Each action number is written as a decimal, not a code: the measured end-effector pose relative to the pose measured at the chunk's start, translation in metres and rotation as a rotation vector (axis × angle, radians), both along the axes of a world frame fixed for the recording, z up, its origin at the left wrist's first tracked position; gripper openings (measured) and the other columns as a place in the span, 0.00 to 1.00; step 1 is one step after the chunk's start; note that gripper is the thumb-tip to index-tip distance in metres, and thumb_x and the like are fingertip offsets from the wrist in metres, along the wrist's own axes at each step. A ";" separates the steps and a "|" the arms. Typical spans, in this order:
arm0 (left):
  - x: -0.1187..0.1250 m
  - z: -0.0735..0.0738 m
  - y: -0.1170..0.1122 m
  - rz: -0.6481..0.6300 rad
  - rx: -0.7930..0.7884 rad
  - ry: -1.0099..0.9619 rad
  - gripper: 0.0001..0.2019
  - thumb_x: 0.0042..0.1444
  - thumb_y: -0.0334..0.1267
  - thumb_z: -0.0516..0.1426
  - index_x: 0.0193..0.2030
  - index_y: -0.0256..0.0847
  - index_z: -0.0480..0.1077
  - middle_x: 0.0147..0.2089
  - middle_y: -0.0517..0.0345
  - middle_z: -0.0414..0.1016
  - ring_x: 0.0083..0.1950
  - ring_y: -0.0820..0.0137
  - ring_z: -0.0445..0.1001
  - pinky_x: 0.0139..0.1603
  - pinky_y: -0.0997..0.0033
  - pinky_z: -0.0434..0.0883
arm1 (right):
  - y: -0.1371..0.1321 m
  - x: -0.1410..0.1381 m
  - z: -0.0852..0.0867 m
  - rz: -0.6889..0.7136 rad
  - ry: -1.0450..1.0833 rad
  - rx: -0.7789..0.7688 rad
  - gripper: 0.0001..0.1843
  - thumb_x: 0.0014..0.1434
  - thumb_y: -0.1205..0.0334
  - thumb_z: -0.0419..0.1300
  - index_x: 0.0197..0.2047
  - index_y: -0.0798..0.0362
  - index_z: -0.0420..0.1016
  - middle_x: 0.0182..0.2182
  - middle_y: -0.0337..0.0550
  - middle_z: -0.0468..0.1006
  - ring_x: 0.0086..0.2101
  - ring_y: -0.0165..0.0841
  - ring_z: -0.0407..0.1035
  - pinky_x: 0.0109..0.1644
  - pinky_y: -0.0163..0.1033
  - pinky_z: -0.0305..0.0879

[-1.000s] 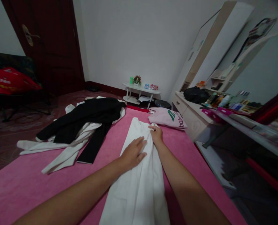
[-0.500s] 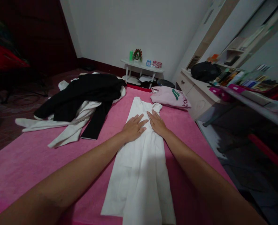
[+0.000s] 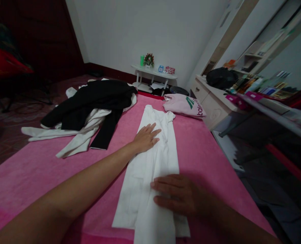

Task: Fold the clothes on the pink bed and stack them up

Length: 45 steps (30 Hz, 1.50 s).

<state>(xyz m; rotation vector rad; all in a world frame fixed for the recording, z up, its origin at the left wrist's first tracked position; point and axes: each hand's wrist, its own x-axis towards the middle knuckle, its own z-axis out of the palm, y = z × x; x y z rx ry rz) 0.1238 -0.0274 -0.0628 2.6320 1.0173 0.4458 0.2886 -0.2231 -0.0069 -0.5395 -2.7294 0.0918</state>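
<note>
A white garment (image 3: 130, 189), long and folded narrow, lies lengthwise on the pink bed cover (image 3: 89, 179). Its type is hard to make out; a crumpled end, perhaps a collar, points away from me. My left hand (image 3: 146, 138) rests flat on its upper part, fingers spread. Nearer to me, my right hand (image 3: 178, 195) is over the lower part, palm down, fingers stretched toward the left. Whether the right hand presses on the cloth or hovers just above it, I cannot tell. Neither hand grips anything.
A heap of black and white clothes (image 3: 89, 101) lies at the left of the bed. Beyond the garment is a folded pink top (image 3: 183, 105). A small white table (image 3: 154, 70) stands by the wall. Drawers (image 3: 214, 101) and a cluttered desk (image 3: 275, 105) flank the right side.
My right hand has left the garment's upper part and moved back toward me, over its lower part. My left hand has stayed in place on the cloth.
</note>
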 end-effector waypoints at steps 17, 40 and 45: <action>-0.027 0.030 -0.022 -0.029 -0.544 -0.733 0.24 0.61 0.55 0.50 0.50 0.35 0.70 0.28 0.59 0.71 0.30 0.72 0.70 0.32 0.74 0.64 | 0.060 -0.007 -0.022 -0.825 1.097 -1.346 0.35 0.45 0.48 0.70 0.53 0.50 0.64 0.40 0.46 0.79 0.32 0.36 0.75 0.31 0.37 0.69; -0.034 0.052 -0.067 -0.234 0.002 -0.201 0.25 0.61 0.53 0.53 0.61 0.44 0.66 0.66 0.47 0.61 0.65 0.58 0.61 0.63 0.57 0.60 | 0.038 0.016 -0.013 -0.873 0.403 -0.253 0.23 0.61 0.57 0.55 0.60 0.44 0.68 0.58 0.49 0.67 0.57 0.42 0.62 0.60 0.50 0.60; -0.021 0.030 -0.042 -0.334 -0.071 0.057 0.43 0.59 0.62 0.48 0.72 0.35 0.40 0.72 0.37 0.42 0.73 0.52 0.41 0.69 0.45 0.44 | 0.071 0.006 -0.035 -0.788 -0.025 -0.235 0.36 0.66 0.55 0.47 0.72 0.50 0.36 0.69 0.47 0.44 0.68 0.41 0.39 0.68 0.58 0.42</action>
